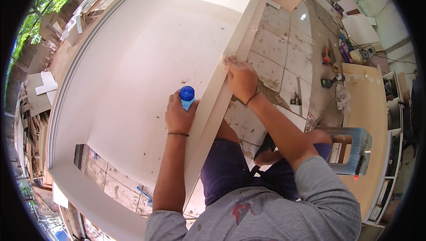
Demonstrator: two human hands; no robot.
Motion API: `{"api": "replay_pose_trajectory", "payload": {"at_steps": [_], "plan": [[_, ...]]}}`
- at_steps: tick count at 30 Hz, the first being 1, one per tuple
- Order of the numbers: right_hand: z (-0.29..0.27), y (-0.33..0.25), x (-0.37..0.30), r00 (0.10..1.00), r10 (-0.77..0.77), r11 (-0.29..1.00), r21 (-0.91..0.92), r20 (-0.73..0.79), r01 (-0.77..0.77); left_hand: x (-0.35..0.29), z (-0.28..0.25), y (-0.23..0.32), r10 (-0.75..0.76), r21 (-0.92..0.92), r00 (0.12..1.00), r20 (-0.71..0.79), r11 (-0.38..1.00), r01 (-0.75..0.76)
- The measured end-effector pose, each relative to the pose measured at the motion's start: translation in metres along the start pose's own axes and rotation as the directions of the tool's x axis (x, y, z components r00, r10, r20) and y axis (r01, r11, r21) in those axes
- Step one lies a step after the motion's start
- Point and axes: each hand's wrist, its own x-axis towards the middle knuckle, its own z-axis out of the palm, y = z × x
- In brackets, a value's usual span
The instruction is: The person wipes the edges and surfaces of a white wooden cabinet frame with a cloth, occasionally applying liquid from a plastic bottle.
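Note:
My left hand (179, 116) is closed around a small bottle with a blue cap (187, 93) and a light blue body, held upright over the inside of a large white cabinet (133, 77). Most of the bottle is hidden by my fingers. My right hand (243, 81) pinches a pale, fluffy wad (229, 59), which looks like waste cotton or cloth, and presses it to the long white edge panel (213, 88) of the cabinet. Bits of dirt speckle the cabinet's white inner face.
Cracked, dusty floor tiles (268, 68) lie to the right of the cabinet. Beyond are a cordless drill (330, 81), an orange tool (326, 55), a blue-grey step stool (355, 150) and a wooden board (366, 108). Scrap boards (37, 90) are piled at the left.

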Motion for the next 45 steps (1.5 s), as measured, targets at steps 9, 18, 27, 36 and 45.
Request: {"api": "replay_pose_trajectory", "payload": {"at_steps": [9,18,27,36,45], "plan": [[0.008,0.007,0.009,0.997,0.075,0.997,0.0,-0.023,-0.075,0.001,0.0,0.001,-0.003,-0.006,1.0,0.022,1.0,0.004],[0.003,0.015,0.024,0.974,0.211,0.976,-0.063,0.079,-0.207,0.002,0.001,0.004,-0.006,-0.005,1.0,0.027,1.0,0.006],[0.001,0.02,0.024,0.977,0.211,0.977,-0.015,0.028,-0.211,0.002,0.0,0.009,0.008,-0.041,1.0,0.023,0.999,-0.007],[0.011,0.027,0.017,0.988,0.131,0.981,0.156,-0.076,-0.118,0.001,0.002,0.001,0.01,-0.026,1.0,0.012,1.0,-0.01],[0.007,0.01,-0.005,0.975,-0.044,0.938,0.327,-0.218,0.116,0.0,-0.006,-0.004,-0.008,0.021,1.0,-0.003,1.0,0.008]]}}
